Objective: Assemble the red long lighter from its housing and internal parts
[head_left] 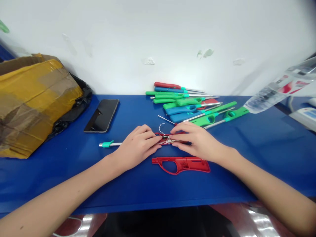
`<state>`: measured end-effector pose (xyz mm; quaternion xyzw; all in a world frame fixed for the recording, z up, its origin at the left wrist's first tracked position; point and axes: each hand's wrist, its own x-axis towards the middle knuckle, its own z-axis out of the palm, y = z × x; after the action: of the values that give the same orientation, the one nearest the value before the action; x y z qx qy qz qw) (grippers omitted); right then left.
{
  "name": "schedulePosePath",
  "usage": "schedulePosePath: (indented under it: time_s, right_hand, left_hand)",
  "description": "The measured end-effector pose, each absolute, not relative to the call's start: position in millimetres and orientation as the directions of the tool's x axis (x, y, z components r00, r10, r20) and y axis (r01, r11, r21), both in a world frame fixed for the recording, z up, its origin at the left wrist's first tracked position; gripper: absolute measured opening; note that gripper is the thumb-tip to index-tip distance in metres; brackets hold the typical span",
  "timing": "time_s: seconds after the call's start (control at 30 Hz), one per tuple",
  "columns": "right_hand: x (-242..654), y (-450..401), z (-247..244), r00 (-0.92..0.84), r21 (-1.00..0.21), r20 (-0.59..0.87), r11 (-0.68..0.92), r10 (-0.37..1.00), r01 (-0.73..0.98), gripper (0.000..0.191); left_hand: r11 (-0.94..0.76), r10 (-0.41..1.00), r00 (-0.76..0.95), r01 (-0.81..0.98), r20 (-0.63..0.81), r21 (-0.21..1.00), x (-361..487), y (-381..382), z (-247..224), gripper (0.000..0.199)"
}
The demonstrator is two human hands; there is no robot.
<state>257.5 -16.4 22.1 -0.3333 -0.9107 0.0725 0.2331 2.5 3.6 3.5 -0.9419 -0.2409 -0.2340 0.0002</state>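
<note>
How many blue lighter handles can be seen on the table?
3 in view: the rear blue handle, just in front of a red handle; a paler blue handle and, beside it, a darker blue handle, both nearer the right hand. Others may be hidden.

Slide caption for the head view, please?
Left hand and right hand at an open red lighter casing, with a loose red half-shell lying nearer the camera on a blue table.

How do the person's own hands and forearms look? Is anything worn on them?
The left hand and right hand are bare: no gloves, rings or watch show. The left forearm and right forearm show no sleeve in the picture. A small spot marks the left forearm near the bottom edge.
</note>
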Motion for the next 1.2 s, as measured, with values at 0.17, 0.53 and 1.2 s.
schedulePosePath:
  time_s: [0.17, 0.53, 1.2]
  right_hand:
    - [257, -17, 21, -0.654, -0.307, 0.37, 0.751, 0.66, 0.585, 0.021]
    - [255, -18, 22, -0.647, -0.318, 0.371, 0.745, 0.667, 0.586, 0.022]
    - [253, -19, 22, -0.645, -0.286, 0.378, 0.746, 0.665, 0.602, 0.018]
  left_hand:
    - [-0.87, 0.491, 0.746, 0.453, 0.45, 0.196, 3, 4, 4, 0.022]
    - [-0.819, 0.569, 0.711, 0.445, 0.413, 0.363, 6, 4, 10, 0.017]
    - [-0.655, 0.744, 0.422, 0.614, 0.518, 0.441, -9, 15, 33, 0.019]
